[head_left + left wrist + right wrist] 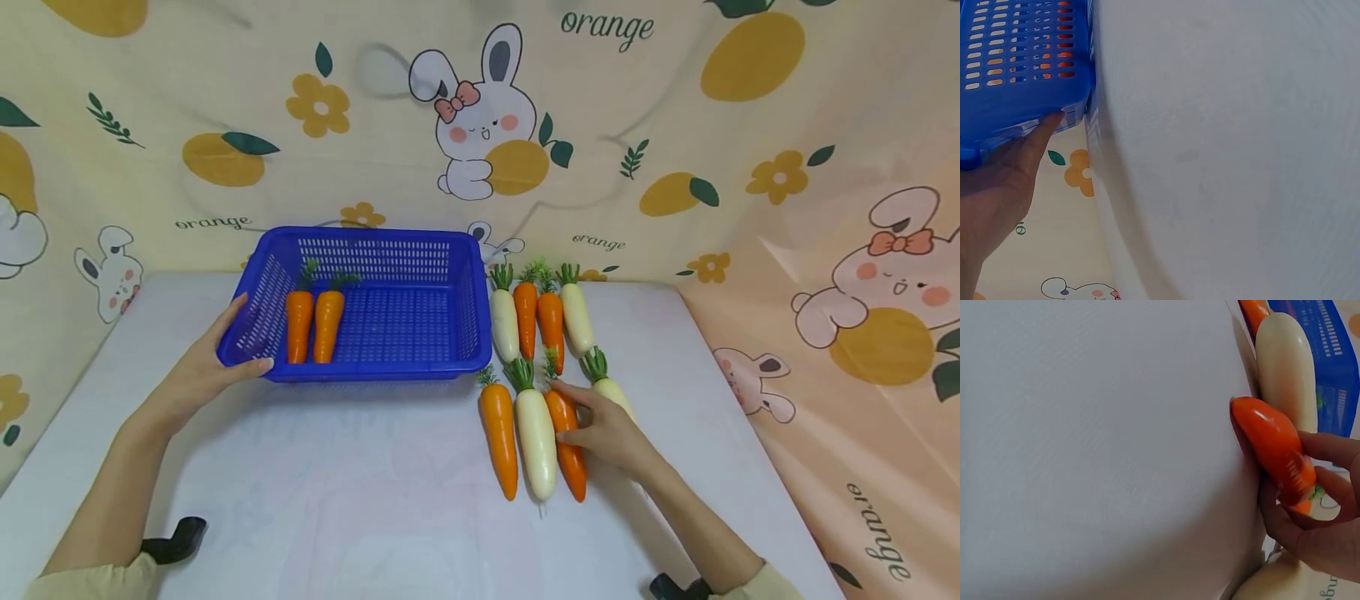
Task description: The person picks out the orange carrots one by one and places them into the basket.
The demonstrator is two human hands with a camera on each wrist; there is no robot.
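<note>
My left hand [204, 360] holds the near left corner of a blue plastic basket [375, 369], thumb at the front rim and fingers along the side. Inside the basket, two orange carrots [327, 327] lie side by side at its left end. On the right, my right hand [611, 429] grips a carrot [572, 467], its thumb and fingers on either side of it in the right wrist view. That carrot lies between a white radish [536, 442] and another radish [613, 394], which is partly hidden behind the hand.
Another carrot [498, 437] lies at the left of the front row. Behind it, two radishes [576, 317] flank two carrots [527, 318] beside the basket's right end. All rest on a white table [337, 517] against a printed cloth backdrop [360, 167].
</note>
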